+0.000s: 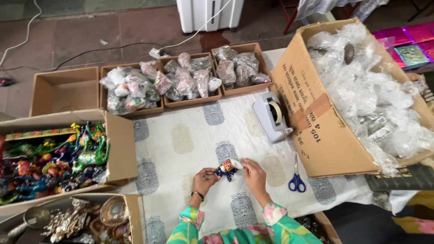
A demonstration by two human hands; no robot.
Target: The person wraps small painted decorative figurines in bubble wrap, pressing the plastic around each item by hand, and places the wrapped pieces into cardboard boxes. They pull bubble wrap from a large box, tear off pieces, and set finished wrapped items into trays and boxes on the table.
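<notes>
A small painted toy figure [226, 169], dark blue with red and yellow, is held over the white patterned cloth [181, 140] between both hands. My left hand [204, 179] grips its left end. My right hand [254, 174] pinches its right end, where a bit of clear wrap shows. Both arms wear green floral sleeves, and a dark band circles the left wrist.
Blue-handled scissors [296, 180] and a grey tape dispenser [272, 117] lie to the right. A big cardboard box [316, 117] holds clear plastic bags. Three low boxes [194, 81] at the back hold wrapped items; an empty one [64, 90] stands left. A box of colourful figures [54, 158] sits at left.
</notes>
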